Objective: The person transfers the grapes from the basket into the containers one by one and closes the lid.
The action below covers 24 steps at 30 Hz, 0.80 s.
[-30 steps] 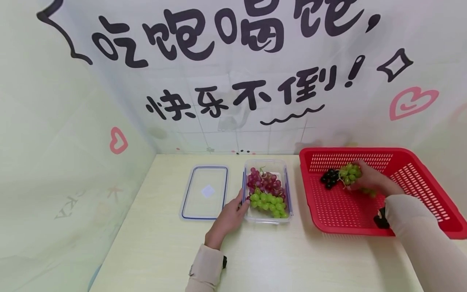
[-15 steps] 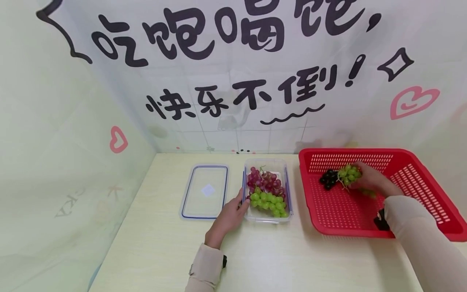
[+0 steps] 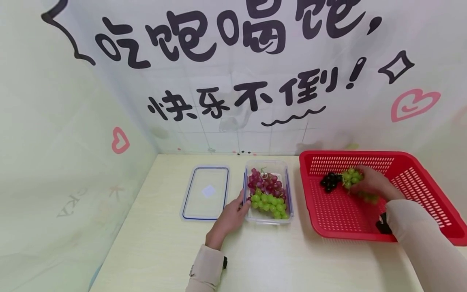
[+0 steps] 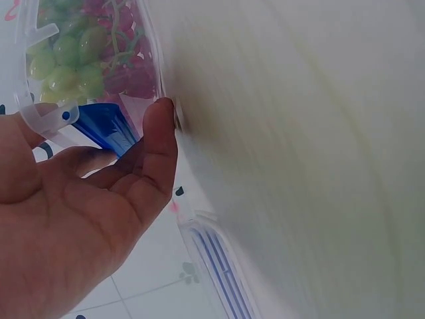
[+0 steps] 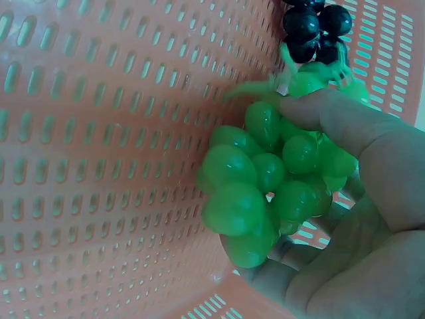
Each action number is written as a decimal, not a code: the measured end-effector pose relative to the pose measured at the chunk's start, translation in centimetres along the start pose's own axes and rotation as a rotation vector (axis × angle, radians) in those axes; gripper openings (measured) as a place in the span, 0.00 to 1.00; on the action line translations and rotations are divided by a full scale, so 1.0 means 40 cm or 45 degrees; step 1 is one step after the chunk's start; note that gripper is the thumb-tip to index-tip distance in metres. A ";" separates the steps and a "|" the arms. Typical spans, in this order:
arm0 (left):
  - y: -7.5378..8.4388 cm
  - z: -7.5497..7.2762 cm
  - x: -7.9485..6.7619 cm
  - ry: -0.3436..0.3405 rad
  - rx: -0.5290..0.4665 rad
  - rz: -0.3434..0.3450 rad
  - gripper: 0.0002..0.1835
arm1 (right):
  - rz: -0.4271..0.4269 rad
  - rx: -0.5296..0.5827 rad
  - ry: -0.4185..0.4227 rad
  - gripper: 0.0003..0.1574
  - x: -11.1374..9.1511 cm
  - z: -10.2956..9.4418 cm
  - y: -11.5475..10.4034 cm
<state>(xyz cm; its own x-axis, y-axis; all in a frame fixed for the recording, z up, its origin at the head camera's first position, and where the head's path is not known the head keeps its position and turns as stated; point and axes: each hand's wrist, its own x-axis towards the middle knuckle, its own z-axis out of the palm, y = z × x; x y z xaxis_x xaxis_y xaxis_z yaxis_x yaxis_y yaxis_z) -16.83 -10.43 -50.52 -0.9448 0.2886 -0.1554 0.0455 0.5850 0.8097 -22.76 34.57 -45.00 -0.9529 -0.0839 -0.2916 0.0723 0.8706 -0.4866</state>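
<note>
My right hand [image 3: 373, 183] grips a bunch of green grapes [image 5: 265, 179] inside the red basket [image 3: 339, 234]. In the right wrist view its thumb lies across the top of the bunch and the other fingers curl underneath. Black grapes [image 3: 330, 182] lie in the basket just left of the held bunch. My left hand [image 3: 230, 217] holds the left side of a clear plastic food container [image 3: 263, 221], its fingers by a blue latch [image 4: 106, 125]. Inside the container, red grapes [image 3: 270, 182] lie at the back and green grapes [image 3: 270, 204] in front.
A clear lid with a blue seal [image 3: 205, 192] lies flat on the pale table [image 3: 164, 251], left of the container. Behind the table hangs a white printed cloth [image 3: 219, 138]. The basket's slotted walls rise around the right hand.
The right hand and its green grapes have shifted slightly within the basket, and the bunch's stem no longer shows in the head view. The left hand stays on the container.
</note>
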 end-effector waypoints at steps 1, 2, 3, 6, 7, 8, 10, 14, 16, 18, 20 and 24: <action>0.000 0.000 0.000 0.002 -0.001 0.001 0.35 | -0.003 0.000 -0.002 0.49 -0.001 0.000 0.000; 0.000 0.000 0.000 0.002 -0.004 0.002 0.35 | -0.001 0.004 -0.006 0.50 -0.003 -0.001 0.000; 0.001 0.000 0.000 0.003 -0.005 0.003 0.35 | 0.001 0.009 -0.005 0.50 -0.004 -0.001 -0.001; 0.002 -0.001 -0.002 0.004 -0.008 0.007 0.35 | 0.004 0.022 0.002 0.51 -0.004 -0.002 -0.004; 0.002 -0.001 -0.002 0.005 -0.009 0.008 0.35 | 0.004 0.026 0.006 0.51 -0.004 -0.003 -0.006; 0.002 -0.001 -0.003 0.006 -0.008 0.008 0.35 | 0.009 0.032 0.009 0.51 -0.004 -0.004 -0.008; 0.002 -0.001 -0.003 0.008 -0.006 0.009 0.35 | 0.022 0.064 0.009 0.52 -0.003 -0.005 -0.012; 0.003 -0.002 -0.004 0.015 0.002 0.009 0.35 | 0.041 0.105 0.021 0.53 -0.002 -0.007 -0.015; 0.004 -0.002 -0.005 0.017 0.003 0.006 0.35 | 0.034 0.113 0.034 0.51 -0.001 -0.009 -0.017; 0.005 -0.003 -0.005 0.017 0.002 0.003 0.35 | 0.028 0.102 0.047 0.51 -0.002 -0.013 -0.018; 0.007 -0.003 -0.006 0.017 0.000 0.001 0.35 | 0.020 0.096 0.056 0.50 -0.004 -0.015 -0.021; 0.009 -0.003 -0.006 0.015 -0.003 -0.004 0.34 | 0.015 0.087 0.064 0.51 -0.006 -0.017 -0.033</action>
<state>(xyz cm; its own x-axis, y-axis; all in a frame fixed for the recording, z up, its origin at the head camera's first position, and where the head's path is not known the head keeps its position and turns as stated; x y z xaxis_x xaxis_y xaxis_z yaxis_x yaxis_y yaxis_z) -16.61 -10.37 -50.12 -0.9487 0.2778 -0.1511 0.0420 0.5842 0.8105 -22.82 33.77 -43.71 -0.9654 -0.0478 -0.2564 0.1018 0.8361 -0.5391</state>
